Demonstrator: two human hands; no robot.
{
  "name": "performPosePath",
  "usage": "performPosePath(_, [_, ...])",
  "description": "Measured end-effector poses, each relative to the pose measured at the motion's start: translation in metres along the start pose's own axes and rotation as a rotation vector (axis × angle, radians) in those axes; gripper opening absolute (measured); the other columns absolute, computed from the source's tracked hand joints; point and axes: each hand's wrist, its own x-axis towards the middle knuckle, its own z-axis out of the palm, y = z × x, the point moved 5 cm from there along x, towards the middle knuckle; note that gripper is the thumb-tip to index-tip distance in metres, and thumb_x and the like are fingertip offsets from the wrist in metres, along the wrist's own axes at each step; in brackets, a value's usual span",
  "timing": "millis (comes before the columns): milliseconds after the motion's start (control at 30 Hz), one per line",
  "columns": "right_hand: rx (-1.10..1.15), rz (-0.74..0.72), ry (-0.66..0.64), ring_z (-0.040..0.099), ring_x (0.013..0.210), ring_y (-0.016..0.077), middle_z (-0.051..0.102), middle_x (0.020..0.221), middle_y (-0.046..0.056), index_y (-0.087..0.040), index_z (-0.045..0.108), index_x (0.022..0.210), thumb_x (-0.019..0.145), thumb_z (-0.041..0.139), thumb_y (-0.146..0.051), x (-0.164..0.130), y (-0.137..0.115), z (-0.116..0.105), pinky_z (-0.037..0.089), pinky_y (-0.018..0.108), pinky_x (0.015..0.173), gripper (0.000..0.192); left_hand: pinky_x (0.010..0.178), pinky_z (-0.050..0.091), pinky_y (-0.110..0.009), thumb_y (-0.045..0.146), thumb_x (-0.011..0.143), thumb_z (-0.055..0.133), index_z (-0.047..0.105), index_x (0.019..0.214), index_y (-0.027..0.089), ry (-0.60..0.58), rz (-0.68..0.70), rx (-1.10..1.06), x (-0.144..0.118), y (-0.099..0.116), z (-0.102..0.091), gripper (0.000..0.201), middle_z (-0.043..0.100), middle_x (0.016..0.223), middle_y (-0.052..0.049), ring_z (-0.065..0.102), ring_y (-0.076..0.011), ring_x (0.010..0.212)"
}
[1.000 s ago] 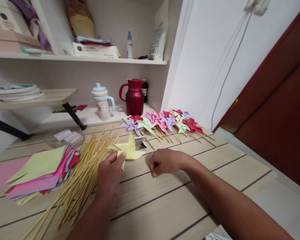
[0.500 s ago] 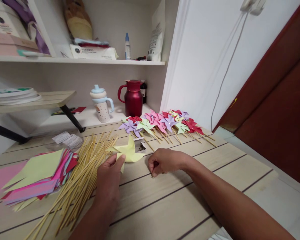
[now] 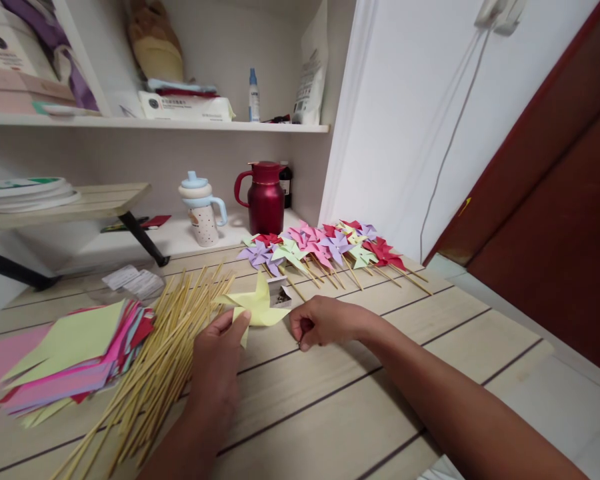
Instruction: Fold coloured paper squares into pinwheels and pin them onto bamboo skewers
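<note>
In the head view, the yellow paper pinwheel point(image 3: 255, 308) is pinched at its near edge by the left hand point(image 3: 220, 360), beside the bamboo sticks point(image 3: 165, 360) on the surface point(image 3: 330, 413). The folded blades could be creased or sprung open if the pinch slips. The right hand point(image 3: 320, 323) is curled nearly closed, fingertips pressed to the surface near a small box point(image 3: 280, 293); whether anything is held in it cannot be told. Finished pinwheels point(image 3: 325, 247) are laid farther back.
</note>
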Motion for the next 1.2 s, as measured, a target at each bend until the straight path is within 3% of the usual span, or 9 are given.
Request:
performPosePath(467, [0.019, -0.061, -0.045, 0.052, 0.054, 0.0082, 0.057, 0.063, -0.006, -0.018, 0.067, 0.083, 0.068, 0.074, -0.011, 0.002, 0.0, 0.0, 0.04, 0.018, 0.051, 0.018, 0.073, 0.047, -0.025, 0.032, 0.065, 0.076, 0.076, 0.081, 0.02, -0.019, 0.021, 0.011, 0.002, 0.0, 0.0, 0.02, 0.075, 0.08, 0.002, 0.063, -0.0182, 0.082])
performPosePath(700, [-0.098, -0.183, -0.006, 0.051, 0.069, 0.009, 0.052, 0.081, -0.004, -0.02, 0.071, 0.09, 0.061, 0.082, -0.009, 0.0, -0.009, -0.003, 0.038, 0.019, 0.063, 0.033, 0.074, 0.046, -0.025, 0.033, 0.065, 0.076, 0.076, 0.082, 0.019, -0.043, 0.018, 0.016, 0.001, 0.0, 0.001, 0.022, 0.074, 0.079, 0.001, 0.064, -0.0184, 0.081])
performPosePath(933, [-0.088, -0.173, -0.023, 0.05, 0.066, 0.0084, 0.052, 0.086, -0.003, -0.019, 0.071, 0.09, 0.058, 0.084, -0.01, -0.003, -0.013, -0.003, 0.039, 0.02, 0.062, 0.036, 0.072, 0.045, -0.024, 0.031, 0.064, 0.077, 0.076, 0.083, 0.019, -0.03, 0.026, 0.027, 0.003, 0.0, 0.0, 0.022, 0.074, 0.076, 0.002, 0.063, -0.0183, 0.081])
performPosePath(1067, [0.009, -0.129, -0.047, 0.054, 0.066, 0.0103, 0.058, 0.077, -0.002, -0.016, 0.07, 0.084, 0.063, 0.077, -0.008, -0.003, -0.009, -0.003, 0.042, 0.02, 0.061, 0.023, 0.074, 0.046, -0.025, 0.031, 0.064, 0.076, 0.076, 0.084, 0.019, -0.039, 0.029, 0.013, 0.004, -0.002, 0.0, 0.023, 0.075, 0.08, 0.001, 0.064, -0.0191, 0.083])
performPosePath(1200, [0.119, -0.059, -0.039, 0.053, 0.053, 0.0089, 0.057, 0.063, -0.004, -0.016, 0.067, 0.079, 0.073, 0.062, -0.011, -0.001, -0.001, -0.001, 0.04, 0.019, 0.051, 0.009, 0.071, 0.045, -0.024, 0.033, 0.064, 0.076, 0.076, 0.083, 0.018, -0.035, 0.041, 0.0, 0.005, -0.006, -0.001, 0.024, 0.073, 0.076, 0.002, 0.062, -0.018, 0.078])
